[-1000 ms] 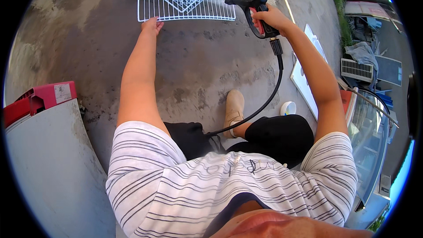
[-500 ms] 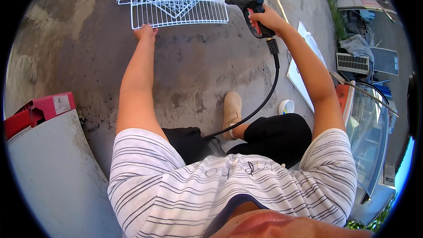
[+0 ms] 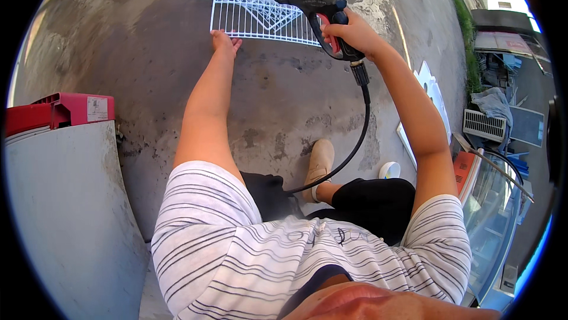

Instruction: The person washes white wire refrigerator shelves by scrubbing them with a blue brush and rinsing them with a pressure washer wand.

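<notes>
My left hand point(image 3: 225, 43) grips the near edge of a white wire rack point(image 3: 278, 39), which lies over several more overlapping racks at the top of the view. My right hand point(image 3: 350, 31) is closed round a black pressure spray gun point(image 3: 310, 3) with a red trigger, held above the rack's right side. A fine white spray leaves its nozzle toward the left, over the racks. A black hose point(image 3: 349, 160) hangs from the gun's handle and curves down to my black-clad legs.
A pale cabinet point(image 3: 65, 195) with a red plastic piece point(image 3: 83, 108) stands on my left. At right are white panels point(image 3: 436, 107), a small tub point(image 3: 389, 170), a grille point(image 3: 484, 123), a glass display case point(image 3: 485, 213) and piled scrap beside grass. My tan shoe point(image 3: 320, 163) is on the concrete.
The spray gun has swung left relative to the racks, over their right part, and its spray shows more clearly. The view has shifted slightly. My left hand keeps its hold on the rack edge.
</notes>
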Tool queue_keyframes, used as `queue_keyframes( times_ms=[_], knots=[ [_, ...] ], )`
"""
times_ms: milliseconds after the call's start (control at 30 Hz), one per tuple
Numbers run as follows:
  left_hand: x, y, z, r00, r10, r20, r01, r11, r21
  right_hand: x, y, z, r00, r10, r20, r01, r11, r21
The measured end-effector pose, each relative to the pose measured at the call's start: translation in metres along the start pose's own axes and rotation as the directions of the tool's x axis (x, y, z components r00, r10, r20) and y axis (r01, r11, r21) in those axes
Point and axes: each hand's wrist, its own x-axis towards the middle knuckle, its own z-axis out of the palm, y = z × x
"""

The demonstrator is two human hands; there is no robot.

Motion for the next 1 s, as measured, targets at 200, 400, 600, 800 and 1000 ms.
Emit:
queue_keyframes(
  times_ms=[200,400,600,800,1000],
  knots=[
    [-0.004,0.010,-0.014,0.992,-0.105,0.075,0.117,0.976,-0.183,-0.001,-0.025,0.034,0.983,0.029,0.179,-0.002,0.988,-0.153],
    [-0.028,0.021,-0.010,0.979,-0.176,0.101,0.201,0.911,-0.359,-0.012,-0.046,0.059,0.971,-0.010,0.237,0.048,0.987,-0.156],
    [-0.022,0.025,-0.011,0.966,-0.258,0.008,0.247,0.915,-0.319,-0.014,-0.051,0.064,0.937,0.059,0.346,-0.013,0.991,-0.133],
    [-0.011,0.016,0.001,0.990,-0.125,-0.071,0.103,0.962,-0.255,-0.010,-0.046,0.056,0.980,-0.032,0.198,0.060,0.989,-0.133],
    [0.026,0.000,0.001,0.996,0.023,-0.089,-0.023,1.000,0.008,-0.003,-0.049,0.062,0.938,-0.308,-0.159,0.190,0.840,-0.509]
  ],
)
